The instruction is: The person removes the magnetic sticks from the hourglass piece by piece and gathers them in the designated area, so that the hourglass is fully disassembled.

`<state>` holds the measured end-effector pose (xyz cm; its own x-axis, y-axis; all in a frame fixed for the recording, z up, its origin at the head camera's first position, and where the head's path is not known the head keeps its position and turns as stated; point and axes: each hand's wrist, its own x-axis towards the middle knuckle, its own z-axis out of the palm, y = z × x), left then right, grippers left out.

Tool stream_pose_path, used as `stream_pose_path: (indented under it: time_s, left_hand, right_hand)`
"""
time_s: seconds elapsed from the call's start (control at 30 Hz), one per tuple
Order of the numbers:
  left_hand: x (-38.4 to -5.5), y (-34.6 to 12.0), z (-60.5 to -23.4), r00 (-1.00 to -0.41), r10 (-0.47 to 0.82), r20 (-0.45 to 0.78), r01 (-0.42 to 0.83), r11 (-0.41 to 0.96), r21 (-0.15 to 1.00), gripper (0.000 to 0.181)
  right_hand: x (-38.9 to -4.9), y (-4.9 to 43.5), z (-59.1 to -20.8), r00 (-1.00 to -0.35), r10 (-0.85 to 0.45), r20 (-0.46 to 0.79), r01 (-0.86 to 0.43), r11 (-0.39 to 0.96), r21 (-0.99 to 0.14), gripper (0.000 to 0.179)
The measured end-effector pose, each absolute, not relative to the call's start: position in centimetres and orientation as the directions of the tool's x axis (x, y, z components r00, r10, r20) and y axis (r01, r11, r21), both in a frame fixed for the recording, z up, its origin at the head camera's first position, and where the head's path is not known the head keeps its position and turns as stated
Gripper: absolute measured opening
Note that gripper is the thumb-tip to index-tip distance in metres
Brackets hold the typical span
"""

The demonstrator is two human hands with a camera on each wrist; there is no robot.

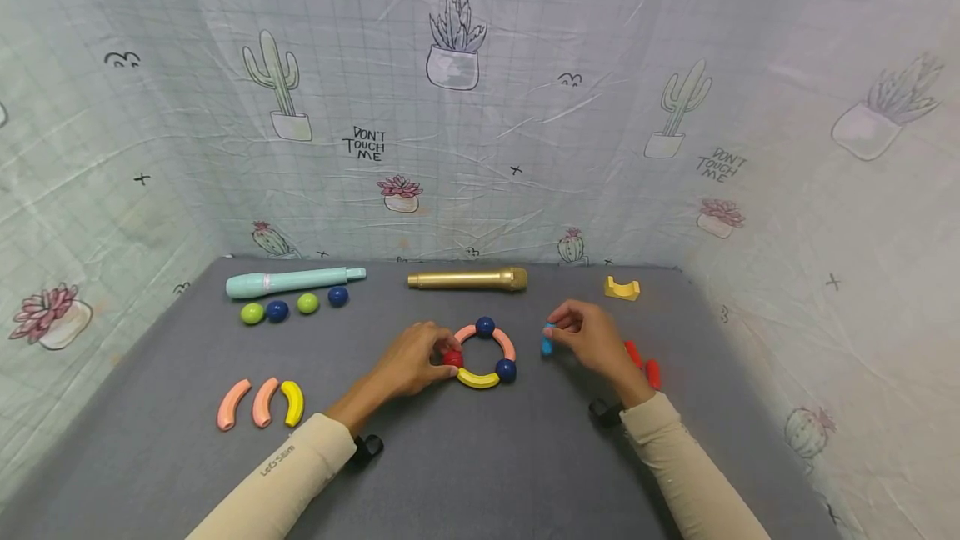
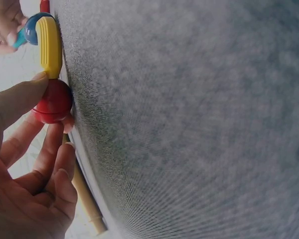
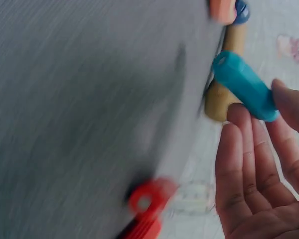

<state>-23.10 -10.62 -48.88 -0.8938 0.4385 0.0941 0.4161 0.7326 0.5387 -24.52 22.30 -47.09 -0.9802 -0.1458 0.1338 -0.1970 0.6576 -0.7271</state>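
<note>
A ring of curved sticks and balls lies in the middle of the table. It joins two pink curved sticks [image 1: 507,346], a yellow curved stick [image 1: 478,379], two dark blue balls [image 1: 485,327] and a red ball [image 1: 453,358]. My left hand [image 1: 408,359] pinches the red ball between thumb and fingers; in the left wrist view the yellow stick [image 2: 51,47] meets that ball. Right of the ring, my right hand [image 1: 592,340] holds a short light-blue stick [image 3: 244,85] by one end, its other end pointing away from the fingers.
Two red sticks [image 1: 653,374] lie beside the right wrist, with a yellow cradle-shaped piece [image 1: 622,288] behind. At the back are a gold microphone [image 1: 468,279] and a mint microphone [image 1: 292,281]. Green and blue balls [image 1: 307,302] and curved sticks [image 1: 265,402] lie left.
</note>
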Motion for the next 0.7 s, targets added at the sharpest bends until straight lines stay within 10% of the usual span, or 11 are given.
stream_pose_path:
  time_s: [0.43, 0.7]
  left_hand:
    - [-23.1, -10.5, -48.8, -0.896, 0.436, 0.085, 0.411, 0.742, 0.53, 0.023]
    - [-23.1, -10.5, -48.8, -0.895, 0.438, 0.09, 0.414, 0.736, 0.536, 0.023]
  right_hand:
    - [-24.4, 24.0, -47.7, -0.951, -0.144, 0.274, -0.262, 0.845, -0.466, 0.013]
    - [-23.0, 18.2, -47.3, -0.891, -0.384, 0.243, -0.452, 0.691, -0.564, 0.024]
